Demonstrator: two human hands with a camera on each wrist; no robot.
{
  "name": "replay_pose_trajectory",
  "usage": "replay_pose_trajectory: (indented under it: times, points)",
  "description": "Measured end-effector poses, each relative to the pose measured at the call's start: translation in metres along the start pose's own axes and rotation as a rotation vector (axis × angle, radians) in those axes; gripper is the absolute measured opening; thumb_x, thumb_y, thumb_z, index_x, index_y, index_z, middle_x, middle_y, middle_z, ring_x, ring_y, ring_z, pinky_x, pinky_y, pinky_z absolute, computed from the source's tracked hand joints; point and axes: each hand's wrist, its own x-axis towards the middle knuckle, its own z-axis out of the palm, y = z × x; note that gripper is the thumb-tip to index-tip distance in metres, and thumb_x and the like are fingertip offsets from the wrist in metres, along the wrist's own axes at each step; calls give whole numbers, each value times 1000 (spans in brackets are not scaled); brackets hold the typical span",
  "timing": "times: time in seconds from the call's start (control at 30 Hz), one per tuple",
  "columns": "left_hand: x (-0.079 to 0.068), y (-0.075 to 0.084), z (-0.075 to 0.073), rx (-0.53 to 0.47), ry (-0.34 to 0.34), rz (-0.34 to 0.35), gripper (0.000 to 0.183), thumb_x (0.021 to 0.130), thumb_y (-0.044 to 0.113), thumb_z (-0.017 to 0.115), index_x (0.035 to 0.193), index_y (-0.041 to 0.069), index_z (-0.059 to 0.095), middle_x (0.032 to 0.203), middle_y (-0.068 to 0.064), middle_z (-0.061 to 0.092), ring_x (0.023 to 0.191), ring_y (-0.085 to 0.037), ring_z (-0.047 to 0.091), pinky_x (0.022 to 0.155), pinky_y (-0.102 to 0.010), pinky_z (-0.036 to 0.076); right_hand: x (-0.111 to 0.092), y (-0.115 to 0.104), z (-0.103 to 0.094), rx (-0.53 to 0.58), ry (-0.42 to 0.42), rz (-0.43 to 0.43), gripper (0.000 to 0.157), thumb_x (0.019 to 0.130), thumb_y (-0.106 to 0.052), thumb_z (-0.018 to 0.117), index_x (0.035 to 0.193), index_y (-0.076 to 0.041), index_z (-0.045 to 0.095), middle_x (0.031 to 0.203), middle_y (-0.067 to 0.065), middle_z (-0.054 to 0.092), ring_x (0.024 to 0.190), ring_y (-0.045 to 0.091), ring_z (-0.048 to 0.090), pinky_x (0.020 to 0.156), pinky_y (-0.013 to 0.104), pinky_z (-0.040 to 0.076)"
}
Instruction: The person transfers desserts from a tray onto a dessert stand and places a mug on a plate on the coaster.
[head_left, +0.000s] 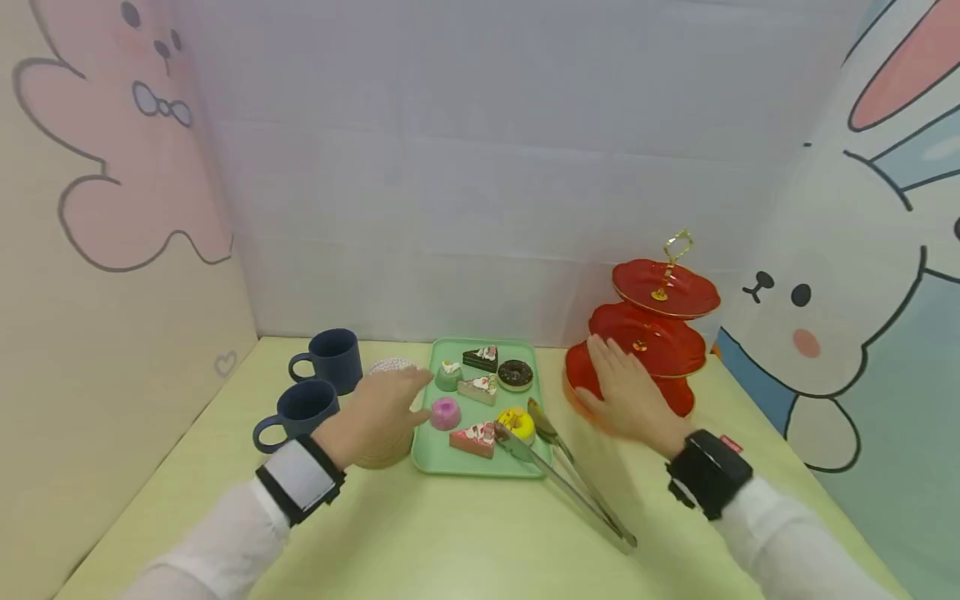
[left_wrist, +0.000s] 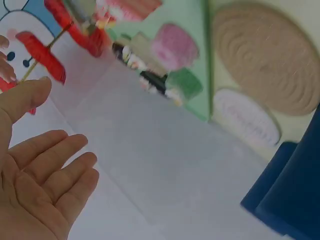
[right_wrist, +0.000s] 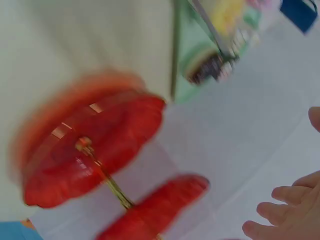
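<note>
My left hand [head_left: 384, 412] hovers over a round tan woven mat [left_wrist: 267, 55], between the mugs and the tray, with fingers loosely extended and nothing held. The right hand [head_left: 628, 396] has its fingers spread and overlaps the front of a red three-tier cake stand [head_left: 663, 337] in the head view; it too holds nothing. Between the hands lies a green tray [head_left: 442, 463] with toy sweets: cake slices [head_left: 474, 440], a yellow donut [head_left: 517, 423], a chocolate donut [head_left: 515, 375], and a pink [head_left: 446, 413] and a green pudding [head_left: 449, 376]. Metal tongs [head_left: 588, 492] lean on the tray's right edge.
Two dark blue mugs [head_left: 335, 360] [head_left: 306, 407] stand at the left, handles pointing left. A small white round mat [left_wrist: 247, 116] lies behind the tan one. Walls printed with cartoon animals close off both sides, and a white sheet [head_left: 450, 183] hangs at the back.
</note>
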Motion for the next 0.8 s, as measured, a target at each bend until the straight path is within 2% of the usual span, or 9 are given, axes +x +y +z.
replay_pose_trajectory:
  times: [0.1,0.17,0.27,0.37,0.47,0.57,0.63,0.7,0.8]
  points:
    - [-20,1,29,32,23,20,39,73,25,73,106,7,66,95,-11,72,83,-25,65,64,-42,57,-35,-1,22,27,-54,3,74,84,-31,62,137,11,30,141,31,35,128,46,30,100,61,31]
    - [-29,1,48,42,29,41,31,70,20,75,98,8,69,84,-8,72,69,-22,64,54,-39,55,-51,-3,38,93,-136,72,76,83,-36,62,137,8,31,140,30,38,126,45,33,98,62,33]
    - [-35,0,71,42,26,76,21,68,11,74,89,9,72,75,-6,71,61,-21,62,47,-38,53,-64,-9,59,155,-283,202,84,80,-49,61,138,4,32,136,27,43,122,44,39,93,63,38]
    - [-36,0,85,55,19,125,15,68,5,71,82,10,72,72,-6,69,58,-21,61,45,-37,51,-69,-13,77,188,-386,263,94,73,-57,63,137,4,34,132,27,48,117,43,44,89,63,41]
    - [-35,2,94,60,1,141,11,66,3,70,72,12,71,64,-2,65,52,-17,55,43,-34,48,-71,-15,90,210,-406,266,95,69,-56,67,136,3,36,125,24,54,105,36,52,84,58,46]
    - [-34,4,100,57,-14,136,11,64,3,69,64,13,67,58,0,61,48,-14,50,40,-34,46,-72,-17,94,218,-392,261,89,69,-49,71,135,2,37,102,13,60,84,26,53,72,47,49]
    - [-33,4,104,64,2,145,12,63,2,69,63,13,66,57,0,62,47,-14,51,39,-34,46,-72,-18,95,218,-371,249,84,71,-44,71,133,2,39,87,7,57,74,21,49,66,42,48]
    - [-31,2,108,73,27,168,12,63,1,68,63,13,66,59,-1,62,48,-16,54,40,-33,47,-72,-19,95,223,-346,232,78,74,-39,70,132,3,40,78,3,51,71,20,48,64,41,47]
    - [-28,-2,111,82,51,196,14,64,-1,68,64,13,68,60,-2,62,50,-18,56,42,-33,48,-72,-19,96,247,-317,211,70,77,-34,69,128,5,41,77,4,53,71,20,50,67,43,49]
